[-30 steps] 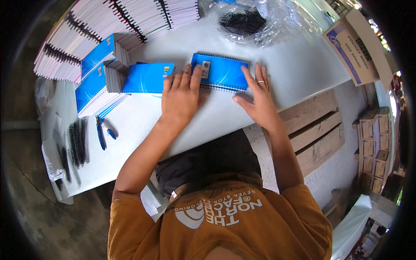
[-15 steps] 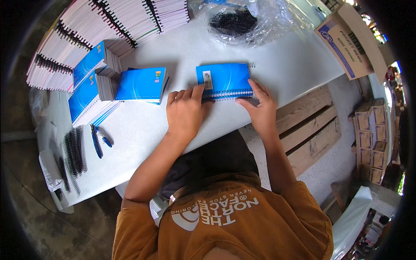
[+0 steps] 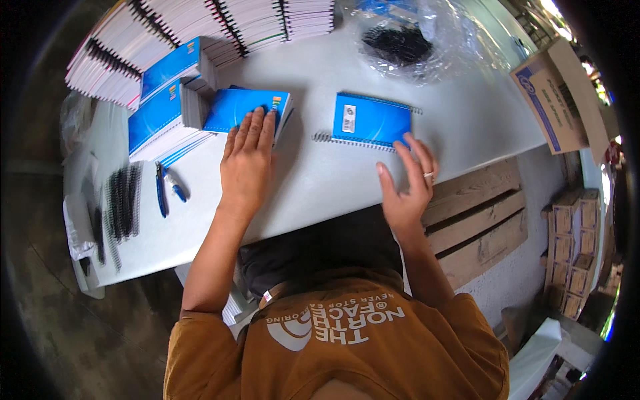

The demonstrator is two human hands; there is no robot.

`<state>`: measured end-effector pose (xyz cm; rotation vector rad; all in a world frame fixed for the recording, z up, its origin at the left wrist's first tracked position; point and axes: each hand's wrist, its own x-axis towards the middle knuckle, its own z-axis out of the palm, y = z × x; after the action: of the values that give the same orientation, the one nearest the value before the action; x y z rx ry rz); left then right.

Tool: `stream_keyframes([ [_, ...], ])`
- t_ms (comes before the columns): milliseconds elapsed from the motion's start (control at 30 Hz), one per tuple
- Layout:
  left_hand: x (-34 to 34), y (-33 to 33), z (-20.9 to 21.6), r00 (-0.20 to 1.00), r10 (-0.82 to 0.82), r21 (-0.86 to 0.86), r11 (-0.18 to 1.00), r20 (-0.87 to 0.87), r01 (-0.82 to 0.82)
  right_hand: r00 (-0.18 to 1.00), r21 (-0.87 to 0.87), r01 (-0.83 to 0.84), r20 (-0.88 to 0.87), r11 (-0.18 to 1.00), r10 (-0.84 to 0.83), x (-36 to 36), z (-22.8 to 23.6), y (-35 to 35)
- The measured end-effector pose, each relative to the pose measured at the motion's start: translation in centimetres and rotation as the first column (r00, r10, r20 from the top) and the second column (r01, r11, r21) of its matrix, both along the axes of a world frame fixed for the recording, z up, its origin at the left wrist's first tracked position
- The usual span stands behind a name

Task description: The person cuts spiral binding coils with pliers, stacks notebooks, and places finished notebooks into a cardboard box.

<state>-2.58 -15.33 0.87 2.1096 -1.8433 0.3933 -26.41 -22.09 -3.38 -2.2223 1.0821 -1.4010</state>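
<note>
Nearest, the right hand [image 3: 411, 181] hangs half-curled with thumb and fingers spread apart, its fingertips at the near right corner of a blue rectangular notebook with a wire spiral [image 3: 383, 123]; whether they touch it I cannot tell. The left hand [image 3: 245, 165] lies palm down, fingers almost together and pinching nothing visible, across the blue cover of a small uncoiled booklet pile [image 3: 227, 110]. For good handling, the left fingers should press lightly and evenly so the pages stay square, and the right should steady the notebook by its cover, since the projecting wire could snag or bend. That notebook lies flat on the smooth white table [image 3: 300, 193], well apart from the pile; its cover looks glossy and clean, with a white label [image 3: 349, 119] near its left edge and wire ends jutting at near left and far right. Beyond stand thick white page stacks with black coils [image 3: 257, 27] and a crumpled clear plastic bag [image 3: 460, 47].
</note>
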Motion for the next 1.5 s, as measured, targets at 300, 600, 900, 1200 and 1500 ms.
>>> stream_keyframes([
  [300, -2.9, 9.1, 6.9, -0.181, -0.193, -0.150, 0.963, -0.964, -0.224, 0.914, -0.489, -0.377, -0.057, 0.787, 0.402, 9.7, 1.2, 4.0],
  [600, 19.3, 17.0, -2.6, 0.649, 0.760, 0.109, 0.645, 0.013, -0.757, 0.557, 0.523, -0.755, 0.192, 0.396, 0.808, 9.5, 3.5, 0.7],
  [900, 12.4, 14.6, 2.4, 0.329, 0.107, -0.007, 0.945, -0.938, -0.326, 0.547, 0.500, -0.811, 0.465, 0.304, 0.696, 10.3, 1.5, 1.4],
  [1200, 4.7, 12.1, 2.0, 0.546, 0.178, 0.170, 0.983, -0.818, -0.065, 0.557, 0.530, -0.790, 0.411, 0.309, 0.722, 10.4, 1.3, 1.5],
  [1500, 5.7, 11.4, 1.7, 0.532, 0.169, 0.159, 0.985, -0.830, -0.065, 0.641, 0.544, -0.739, 0.389, 0.397, 0.662, 10.4, 0.8, 2.3],
])
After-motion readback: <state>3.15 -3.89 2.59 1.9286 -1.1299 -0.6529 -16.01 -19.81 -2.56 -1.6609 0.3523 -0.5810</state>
